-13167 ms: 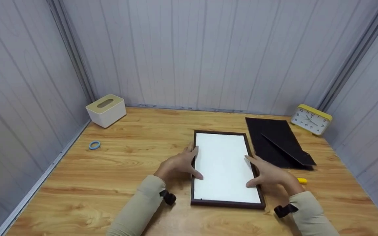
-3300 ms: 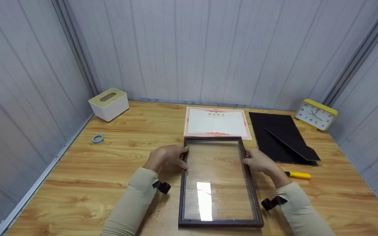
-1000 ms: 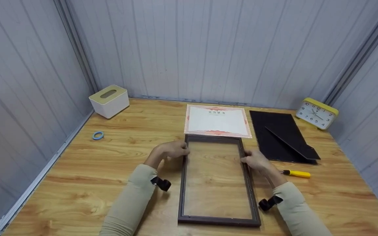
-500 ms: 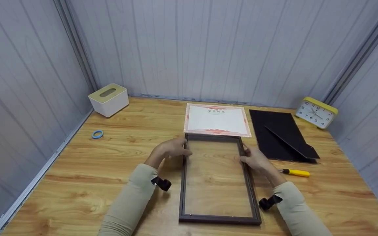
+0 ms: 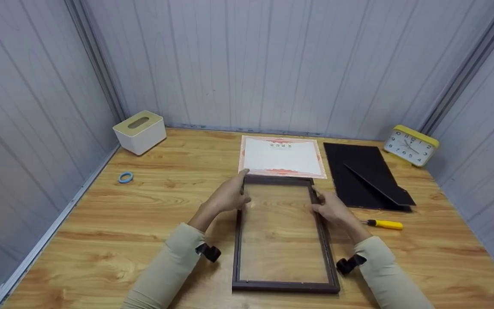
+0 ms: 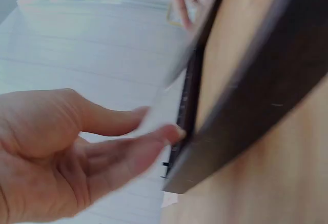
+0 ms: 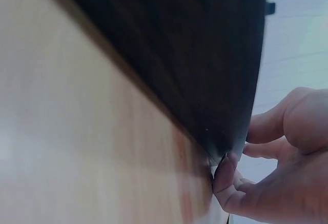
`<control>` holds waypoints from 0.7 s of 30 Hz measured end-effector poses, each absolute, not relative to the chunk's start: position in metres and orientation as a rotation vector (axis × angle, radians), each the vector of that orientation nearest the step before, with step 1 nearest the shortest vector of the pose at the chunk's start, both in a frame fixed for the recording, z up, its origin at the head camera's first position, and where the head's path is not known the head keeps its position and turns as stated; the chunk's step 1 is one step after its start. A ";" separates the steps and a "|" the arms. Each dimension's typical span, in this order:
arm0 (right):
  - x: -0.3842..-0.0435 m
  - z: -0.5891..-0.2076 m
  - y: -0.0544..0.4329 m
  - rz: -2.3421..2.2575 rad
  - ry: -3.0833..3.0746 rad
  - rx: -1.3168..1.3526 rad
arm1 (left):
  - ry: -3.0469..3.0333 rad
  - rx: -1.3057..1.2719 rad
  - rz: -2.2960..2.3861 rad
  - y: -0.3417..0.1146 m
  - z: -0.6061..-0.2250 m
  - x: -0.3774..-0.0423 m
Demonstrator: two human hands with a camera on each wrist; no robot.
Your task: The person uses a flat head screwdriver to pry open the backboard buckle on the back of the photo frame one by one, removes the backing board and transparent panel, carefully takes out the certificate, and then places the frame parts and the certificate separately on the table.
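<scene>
In the head view a dark brown picture frame [image 5: 285,286] lies on the wooden table, a clear pane [image 5: 283,240] within its outline. My left hand [image 5: 227,195] is at the far left side of the frame. The left wrist view shows its thumb and fingers [image 6: 169,133] pinching the blurred edge of the clear pane, which looks raised above the frame there. On the far right side, my right hand [image 5: 335,210] grips the frame. The right wrist view has its thumb above the dark side piece [image 7: 205,70] and a curled fingertip [image 7: 226,171] at its lower corner.
A red-bordered certificate [image 5: 281,159] lies just beyond the frame. To the right are a black backing board [image 5: 350,154] with a folded stand, a yellow-handled screwdriver [image 5: 386,224] and a clock [image 5: 412,146]. A tissue box [image 5: 140,135] and blue ring [image 5: 125,177] are at left.
Since the earliest frame, the white sheet has left the frame, and the certificate lies beyond it. Lately the glare on the pane has gone, and my left forefinger has stretched towards the far corner.
</scene>
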State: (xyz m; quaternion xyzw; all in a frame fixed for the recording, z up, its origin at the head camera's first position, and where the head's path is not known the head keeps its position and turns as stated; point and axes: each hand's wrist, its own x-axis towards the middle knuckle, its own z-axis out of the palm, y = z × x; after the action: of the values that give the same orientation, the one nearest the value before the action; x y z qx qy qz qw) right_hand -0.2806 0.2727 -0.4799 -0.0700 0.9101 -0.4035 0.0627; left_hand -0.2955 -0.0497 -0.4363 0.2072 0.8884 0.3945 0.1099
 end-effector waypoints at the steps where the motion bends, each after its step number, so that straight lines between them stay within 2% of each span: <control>1: -0.281 -0.480 0.272 -1.220 2.750 -0.209 | 2.601 0.636 1.208 -0.051 -0.439 -0.295; 9: -0.280 -0.481 0.272 -1.244 2.715 -0.165 | 2.091 0.659 1.547 -0.068 -0.449 -0.296; 14: -0.281 -0.479 0.273 -1.203 2.721 -0.149 | 1.779 0.707 1.510 -0.075 -0.444 -0.295; 21: -0.280 -0.479 0.274 -1.273 2.678 -0.202 | 1.778 0.741 1.487 -0.074 -0.441 -0.292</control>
State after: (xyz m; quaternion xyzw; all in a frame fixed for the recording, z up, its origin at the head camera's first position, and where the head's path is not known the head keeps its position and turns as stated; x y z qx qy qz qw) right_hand -0.2804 0.2744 -0.4789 -0.0677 0.8979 -0.4267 0.0845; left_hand -0.2924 -0.0740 -0.4408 0.2857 0.6854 0.5730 0.3467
